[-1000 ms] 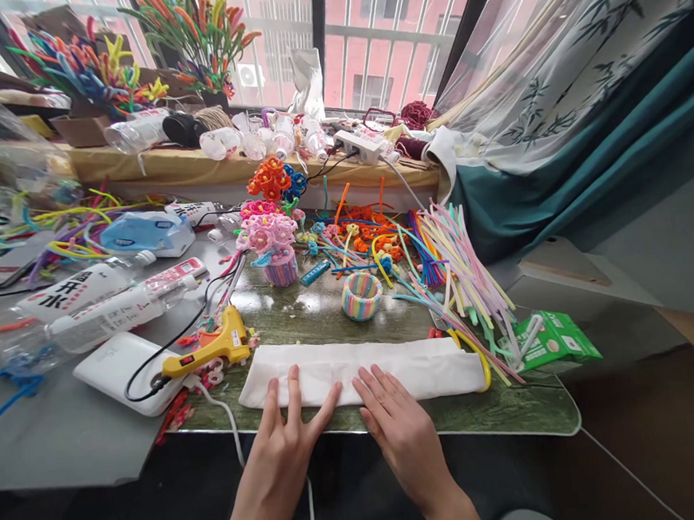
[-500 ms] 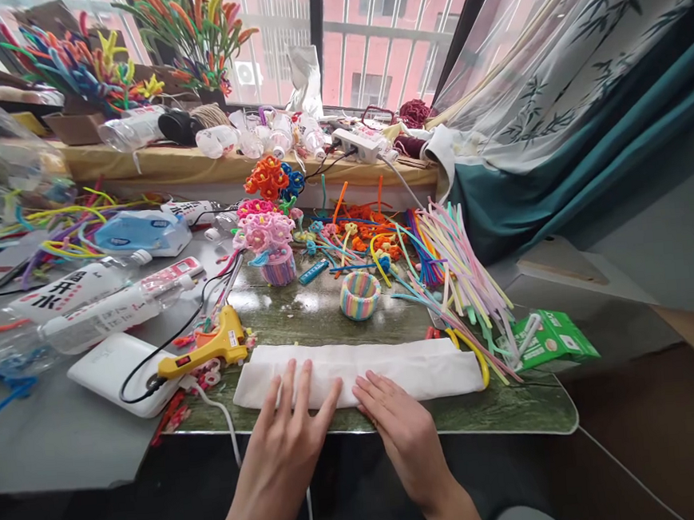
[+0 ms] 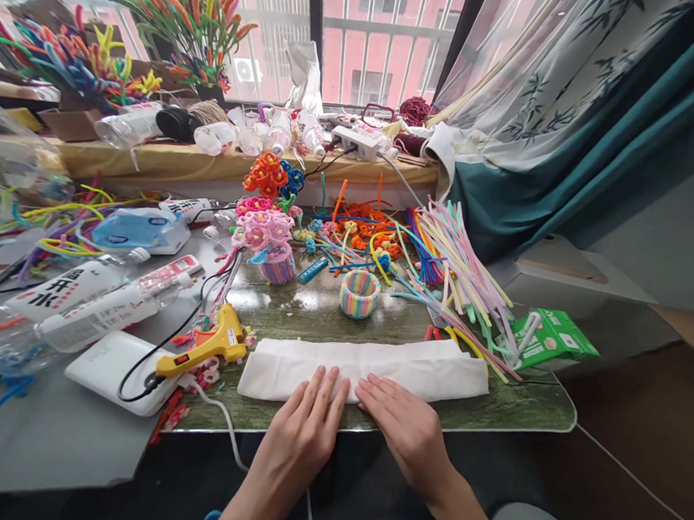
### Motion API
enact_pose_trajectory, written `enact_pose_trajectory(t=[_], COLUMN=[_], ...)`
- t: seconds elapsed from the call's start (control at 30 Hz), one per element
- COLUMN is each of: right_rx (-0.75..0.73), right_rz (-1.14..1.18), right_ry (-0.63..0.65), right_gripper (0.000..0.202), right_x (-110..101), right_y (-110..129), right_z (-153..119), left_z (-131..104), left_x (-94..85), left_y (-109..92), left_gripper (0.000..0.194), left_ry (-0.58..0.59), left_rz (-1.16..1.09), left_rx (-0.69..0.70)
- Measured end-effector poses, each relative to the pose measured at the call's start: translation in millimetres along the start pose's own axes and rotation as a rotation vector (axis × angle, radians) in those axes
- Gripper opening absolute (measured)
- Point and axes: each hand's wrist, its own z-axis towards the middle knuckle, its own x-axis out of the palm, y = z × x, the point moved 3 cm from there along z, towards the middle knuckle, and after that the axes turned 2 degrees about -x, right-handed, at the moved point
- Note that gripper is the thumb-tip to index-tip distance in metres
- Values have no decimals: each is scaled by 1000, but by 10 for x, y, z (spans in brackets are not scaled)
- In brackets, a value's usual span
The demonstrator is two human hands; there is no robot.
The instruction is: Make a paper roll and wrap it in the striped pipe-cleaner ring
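Observation:
A folded white cloth [image 3: 409, 365] lies in a long strip along the front of the green table. Flat on its near edge, left of the middle, rests my left hand [image 3: 305, 423], fingers stretched out. My right hand [image 3: 405, 424] lies close beside it with straight fingers, its tips on the same edge. Neither hand grips anything. Behind the cloth stands a small striped basket [image 3: 359, 294] made of pipe cleaners. Part of a pair of yellow-handled scissors [image 3: 471, 344] shows past the cloth's right end.
To the left lie a yellow glue gun [image 3: 210, 347], a white power bank [image 3: 121, 374] and plastic bottles [image 3: 116, 312]. A pot of pipe-cleaner flowers [image 3: 276, 264] stands behind. Loose pipe cleaners [image 3: 458, 259] and a green packet [image 3: 554, 336] are at the right.
My left hand has slid right and nearer me, its fingers closer together, toward my right hand. The cloth's left end has shifted slightly and its top edge looks more slanted.

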Motion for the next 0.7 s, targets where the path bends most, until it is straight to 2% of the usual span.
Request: enact_pose_trajectory(t=[0.3, 0.43, 0.57, 0.63, 0.67, 0.7], right_rx=[32, 43, 63, 63, 61, 58], right_rz=[36, 63, 91, 104, 110, 113], right_ry=[-7, 4, 9, 6, 4, 3], right_gripper=[40, 41, 43, 44, 44, 44], right_x=[4, 1, -6, -12, -14, -15], right_y=[-15, -22, -26, -24, -21, -18], right_z=[1, -9, -21, -25, -27, -29], left_z=[-81, -122, -84, -63, -74, -113], left_x=[98, 152, 60, -96, -192, -296], left_y=[16, 29, 82, 238, 379, 568], left_gripper=[49, 51, 48, 40, 37, 37], left_ry=[43, -8, 41, -6, -48, -109], left_rz=[-72, -117, -245, -349, -391, -396], left_rx=[-7, -50, -5, -81, -190, -370])
